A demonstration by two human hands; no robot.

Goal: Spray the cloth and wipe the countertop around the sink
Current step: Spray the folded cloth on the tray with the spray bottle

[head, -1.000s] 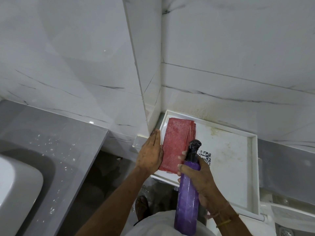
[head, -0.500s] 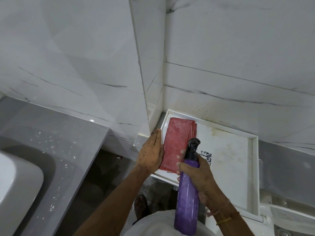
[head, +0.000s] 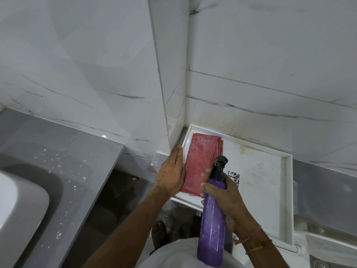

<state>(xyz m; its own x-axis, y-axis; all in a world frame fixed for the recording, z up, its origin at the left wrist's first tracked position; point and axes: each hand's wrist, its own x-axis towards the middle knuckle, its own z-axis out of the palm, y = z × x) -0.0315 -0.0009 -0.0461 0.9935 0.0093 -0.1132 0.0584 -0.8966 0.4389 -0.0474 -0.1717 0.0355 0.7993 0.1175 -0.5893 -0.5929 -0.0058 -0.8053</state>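
The white rounded sink basin [head: 17, 206] is cut off at the left edge, and only its right part shows, set into the grey stone surface [head: 63, 171], which is speckled with pale spots. A black printed patch on the white shallow rectangular tray [head: 270, 190] is half hidden behind the right hand and cannot be read. The bottom of the purple plastic spray bottle [head: 212, 225] runs down in front of the person's white clothing, and a foot on the dark floor below is only dimly seen. The left hand [head: 171, 172] lies flat with its fingers straight and close together, its edge pressed against the long left side of the red folded microfibre cloth [head: 201, 161]; whether the palm holds the cloth or only the tray rim I cannot tell. The cloth lies in the tray's far left corner, next to the white marble-tiled wall [head: 251, 74]. The right hand [head: 229, 200] is closed around the neck of the bottle, thumb wrapped across its front, with the black trigger head [head: 220, 163] pointed over the cloth; the forefinger is blurred near the trigger. Compared with half a second ago, both hands, the cloth and the bottle sit in nearly the same places, and the view has shifted only slightly.
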